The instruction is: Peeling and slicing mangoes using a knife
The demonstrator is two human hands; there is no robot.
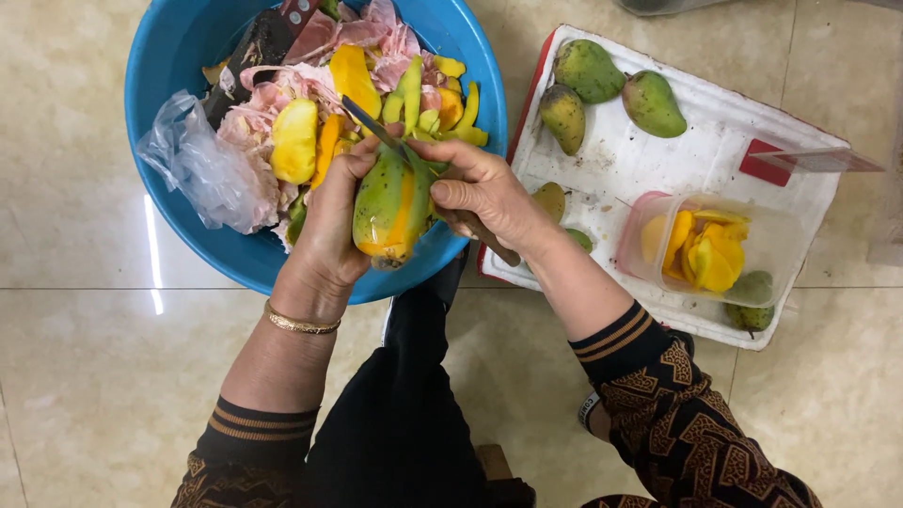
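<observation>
Across the frame we see a pale tiled floor [85, 376], glossy, with a streak of glare at the left. On it, upper left, sits a round blue basin [188, 235] heaped with scraps: strips of yellow-green peel [414, 94], pink pulpy waste [376, 38], a crumpled clear plastic bag [202, 165] draped over the left rim, and a dark object near the top edge that we cannot identify. To the right we note a white tray [658, 160] with a red edge, lying askew. At its far end rest three whole green mangoes [588, 71], close together. Near its right side stands a clear plastic tub [752, 245] holding yellow cut pieces [705, 249], with one more green mango just beside it at the tray's lower edge. A red-handled tool [767, 165] lies by the tray's right rim.

Over the basin's near rim our left hand [329, 226], gold bangle at the wrist, is closed around a half-peeled mango [390, 202], green skin at the sides, an orange strip bared down the middle. Our right hand [484, 198] is clamped on a knife [376, 127], its handle end showing below the palm, thumb pressed to the fruit, the blade angling up-left from the mango's top over the scraps
</observation>
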